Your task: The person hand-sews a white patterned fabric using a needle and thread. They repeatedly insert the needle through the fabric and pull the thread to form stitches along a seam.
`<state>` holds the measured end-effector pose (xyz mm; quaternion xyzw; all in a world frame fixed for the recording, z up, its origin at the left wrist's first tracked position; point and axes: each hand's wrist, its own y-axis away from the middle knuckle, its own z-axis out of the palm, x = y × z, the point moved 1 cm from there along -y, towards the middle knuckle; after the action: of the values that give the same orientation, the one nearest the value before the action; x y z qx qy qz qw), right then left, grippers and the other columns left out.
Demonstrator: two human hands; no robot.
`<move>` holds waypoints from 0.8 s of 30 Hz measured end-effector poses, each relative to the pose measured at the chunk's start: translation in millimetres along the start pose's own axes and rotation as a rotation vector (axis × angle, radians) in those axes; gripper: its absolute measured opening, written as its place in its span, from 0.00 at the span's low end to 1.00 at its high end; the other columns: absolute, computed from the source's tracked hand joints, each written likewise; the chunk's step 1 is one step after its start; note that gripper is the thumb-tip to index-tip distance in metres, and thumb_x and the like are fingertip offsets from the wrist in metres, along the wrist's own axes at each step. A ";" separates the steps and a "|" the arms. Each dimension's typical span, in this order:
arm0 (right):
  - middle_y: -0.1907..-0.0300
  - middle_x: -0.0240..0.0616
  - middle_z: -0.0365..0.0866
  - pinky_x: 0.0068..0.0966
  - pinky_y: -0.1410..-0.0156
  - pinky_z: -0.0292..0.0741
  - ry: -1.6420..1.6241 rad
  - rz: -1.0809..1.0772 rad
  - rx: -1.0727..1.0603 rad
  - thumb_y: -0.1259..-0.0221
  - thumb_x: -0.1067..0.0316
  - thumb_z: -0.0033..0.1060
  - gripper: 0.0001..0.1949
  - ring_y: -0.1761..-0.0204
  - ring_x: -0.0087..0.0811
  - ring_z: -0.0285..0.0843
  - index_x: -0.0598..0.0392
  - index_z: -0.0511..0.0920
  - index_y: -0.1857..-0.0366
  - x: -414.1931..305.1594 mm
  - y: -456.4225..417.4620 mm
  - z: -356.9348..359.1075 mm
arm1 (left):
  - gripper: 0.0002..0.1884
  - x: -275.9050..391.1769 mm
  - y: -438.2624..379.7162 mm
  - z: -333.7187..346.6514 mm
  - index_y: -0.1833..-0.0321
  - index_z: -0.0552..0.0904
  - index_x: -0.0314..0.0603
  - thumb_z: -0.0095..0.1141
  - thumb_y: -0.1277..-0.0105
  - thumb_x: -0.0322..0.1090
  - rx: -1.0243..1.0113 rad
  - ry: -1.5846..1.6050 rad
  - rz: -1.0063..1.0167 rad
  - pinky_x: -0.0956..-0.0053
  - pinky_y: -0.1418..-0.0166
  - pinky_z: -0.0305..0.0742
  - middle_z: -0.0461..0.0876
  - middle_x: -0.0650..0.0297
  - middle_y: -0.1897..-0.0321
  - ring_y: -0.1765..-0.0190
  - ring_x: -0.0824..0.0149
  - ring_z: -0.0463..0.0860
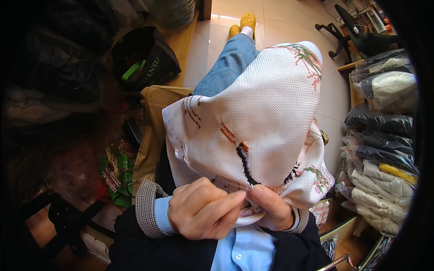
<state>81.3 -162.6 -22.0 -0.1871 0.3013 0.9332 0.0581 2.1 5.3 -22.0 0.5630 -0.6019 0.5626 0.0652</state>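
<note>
A white woven cross-stitch cloth (pixel 271 98) lies draped over my lap and knees, with dark, orange, pink and green stitched motifs. My right hand (pixel 273 206) grips its near edge, the thumb on top beside a black stitched line. Close by on the left, my left hand (pixel 206 210) has curled fingers, with its fingertips almost touching the right thumb. A small white glint shows between the two hands; whether it is a needle or thread cannot be told. Fine pale thread (pixel 185 157) trails over the cloth's left part towards the fingers. What the left fingertips hold is too small to make out.
Stacks of plastic-wrapped folded garments (pixel 383 152) stand at the right. A black bag with green handles (pixel 149 61) is at the upper left, on a wooden surface. Tan fabric (pixel 145 135) lies left of my lap. A black office chair (pixel 359 34) stands at the upper right.
</note>
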 end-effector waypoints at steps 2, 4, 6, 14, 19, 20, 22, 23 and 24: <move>0.43 0.39 0.85 0.22 0.37 0.77 0.003 -0.027 0.002 0.19 0.58 0.52 0.19 0.44 0.25 0.83 0.60 0.78 0.37 -1.9 -0.7 0.2 | 0.14 0.7 1.1 -0.8 0.57 0.89 0.33 0.70 0.49 0.21 0.010 0.053 0.025 0.79 0.79 0.73 0.80 0.66 0.75 0.78 0.72 0.79; 0.43 0.39 0.85 0.23 0.37 0.77 0.028 -0.028 0.004 0.20 0.59 0.52 0.19 0.44 0.25 0.83 0.61 0.78 0.37 -2.0 -0.6 0.9 | 0.14 -0.1 1.5 -1.3 0.57 0.89 0.33 0.70 0.49 0.21 0.017 0.013 0.005 0.79 0.79 0.73 0.79 0.66 0.75 0.78 0.71 0.79; 0.43 0.39 0.85 0.23 0.38 0.77 0.036 -0.032 0.015 0.20 0.60 0.52 0.18 0.44 0.25 0.83 0.61 0.78 0.37 -1.4 0.0 1.5 | 0.14 -0.6 1.4 -1.1 0.57 0.89 0.33 0.70 0.50 0.22 0.020 -0.010 0.001 0.79 0.79 0.73 0.79 0.66 0.75 0.78 0.71 0.79; 0.42 0.39 0.85 0.22 0.38 0.79 -0.026 -0.067 -0.039 0.19 0.61 0.52 0.18 0.45 0.25 0.84 0.61 0.79 0.36 2.9 -1.6 -1.2 | 0.13 0.1 -1.4 1.1 0.59 0.88 0.32 0.69 0.50 0.21 0.031 -0.059 -0.027 0.79 0.80 0.72 0.79 0.65 0.76 0.79 0.71 0.77; 0.42 0.39 0.85 0.22 0.38 0.78 -0.038 -0.036 -0.039 0.19 0.60 0.52 0.18 0.44 0.25 0.83 0.61 0.79 0.36 5.0 -1.4 -3.3 | 0.12 -0.9 -2.0 1.9 0.60 0.88 0.32 0.69 0.49 0.20 0.046 -0.045 -0.032 0.79 0.80 0.73 0.79 0.64 0.76 0.79 0.70 0.78; 0.42 0.38 0.85 0.22 0.38 0.78 -0.040 -0.035 -0.041 0.19 0.60 0.52 0.18 0.44 0.24 0.83 0.60 0.79 0.36 5.0 -1.2 -3.7 | 0.11 -1.0 -1.8 2.3 0.60 0.88 0.32 0.69 0.48 0.20 0.045 -0.041 -0.034 0.79 0.79 0.73 0.79 0.64 0.76 0.79 0.70 0.78; 0.42 0.38 0.85 0.22 0.38 0.78 -0.037 -0.038 -0.071 0.18 0.60 0.51 0.18 0.44 0.24 0.83 0.60 0.79 0.36 4.7 -1.3 -4.1 | 0.11 -1.3 -1.4 2.3 0.60 0.88 0.32 0.69 0.48 0.20 0.038 -0.035 -0.039 0.79 0.79 0.73 0.80 0.64 0.76 0.79 0.70 0.78; 0.42 0.38 0.85 0.22 0.37 0.78 -0.049 -0.053 -0.083 0.18 0.59 0.51 0.18 0.43 0.24 0.83 0.60 0.79 0.36 4.6 -1.2 -4.1 | 0.11 -1.5 -1.2 2.4 0.60 0.88 0.31 0.69 0.48 0.20 0.039 -0.036 -0.044 0.79 0.79 0.74 0.80 0.64 0.75 0.79 0.70 0.78; 0.42 0.37 0.85 0.22 0.37 0.78 -0.038 -0.039 -0.064 0.18 0.60 0.51 0.18 0.43 0.24 0.82 0.60 0.79 0.37 4.8 -0.9 -4.1 | 0.11 -1.5 -1.2 2.4 0.60 0.88 0.31 0.69 0.48 0.20 0.025 -0.022 -0.031 0.79 0.78 0.74 0.80 0.63 0.75 0.79 0.70 0.78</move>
<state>78.4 -164.3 -27.4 -0.1770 0.2664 0.9444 0.0757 4.9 4.7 -23.2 0.5792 -0.5867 0.5628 0.0602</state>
